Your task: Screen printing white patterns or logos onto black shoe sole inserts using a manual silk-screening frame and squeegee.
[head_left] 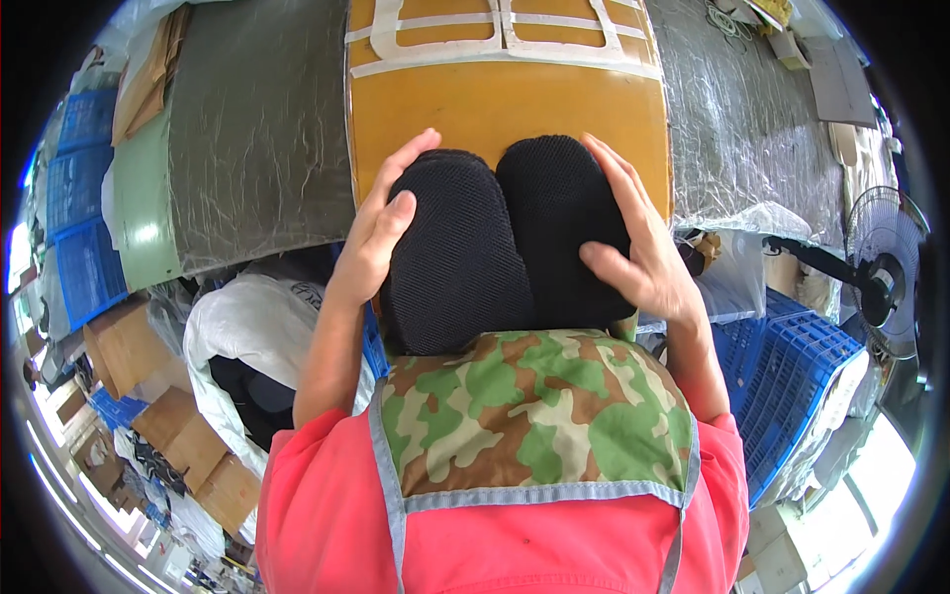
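Two black mesh padded pieces lie side by side at the near edge of an orange-yellow work table (505, 104). My left hand (381, 223) grips the outer side of the left black pad (455, 257), thumb on top. Wrapped over the outer edge of the right black pad (559, 218) is my right hand (633, 243), fingers spread along it. The pads touch each other down the middle. A camouflage apron (534, 416) over a red shirt hides their near ends.
White tape-like outlines (495, 45) mark the table's far part. Grey sheet material (252, 139) lies left, silvery wrapped material (742, 129) right. Blue crates (792, 376) and a fan (886, 272) stand right; cardboard boxes (148, 366) and a white bag (247, 337) left.
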`<action>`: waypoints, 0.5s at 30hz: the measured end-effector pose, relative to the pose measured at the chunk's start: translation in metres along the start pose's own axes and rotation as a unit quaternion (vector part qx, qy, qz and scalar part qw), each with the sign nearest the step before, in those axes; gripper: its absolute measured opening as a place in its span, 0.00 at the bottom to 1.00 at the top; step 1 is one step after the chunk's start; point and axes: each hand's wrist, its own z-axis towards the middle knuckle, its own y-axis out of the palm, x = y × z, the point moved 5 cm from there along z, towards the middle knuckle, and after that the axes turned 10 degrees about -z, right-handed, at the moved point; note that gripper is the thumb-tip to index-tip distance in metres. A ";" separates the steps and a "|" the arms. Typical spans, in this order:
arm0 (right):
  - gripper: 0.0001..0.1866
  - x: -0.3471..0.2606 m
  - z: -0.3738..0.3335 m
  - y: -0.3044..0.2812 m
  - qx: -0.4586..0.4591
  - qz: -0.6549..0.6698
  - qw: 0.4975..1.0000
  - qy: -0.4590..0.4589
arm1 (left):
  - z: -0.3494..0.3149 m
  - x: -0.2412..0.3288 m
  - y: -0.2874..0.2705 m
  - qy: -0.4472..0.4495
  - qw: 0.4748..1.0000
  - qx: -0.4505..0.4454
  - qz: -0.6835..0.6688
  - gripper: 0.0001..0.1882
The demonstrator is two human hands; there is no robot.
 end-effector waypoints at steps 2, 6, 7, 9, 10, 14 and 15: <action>0.42 0.022 0.001 0.010 -0.005 0.186 0.978 0.090 | 0.005 -0.008 0.003 0.004 0.997 0.011 -0.080 0.37; 0.41 0.017 -0.017 0.015 0.032 0.294 0.946 0.135 | 0.007 -0.010 0.004 0.007 0.982 0.004 -0.188 0.38; 0.41 0.018 -0.026 0.016 0.060 0.339 0.921 0.180 | 0.008 -0.011 0.002 0.007 0.982 0.002 -0.189 0.38; 0.42 0.007 -0.043 0.009 0.115 0.309 0.922 0.202 | 0.009 -0.006 0.003 0.016 0.987 -0.074 -0.143 0.38; 0.42 0.007 -0.055 0.006 0.164 0.284 0.918 0.223 | 0.007 -0.008 0.007 0.012 0.987 -0.081 -0.142 0.38; 0.44 0.029 -0.084 0.001 0.218 0.372 0.873 0.228 | -0.013 -0.009 0.005 0.059 0.979 0.090 -0.173 0.43; 0.45 0.037 -0.091 0.003 0.219 0.376 0.868 0.238 | -0.020 -0.006 0.000 0.061 0.980 0.111 -0.155 0.44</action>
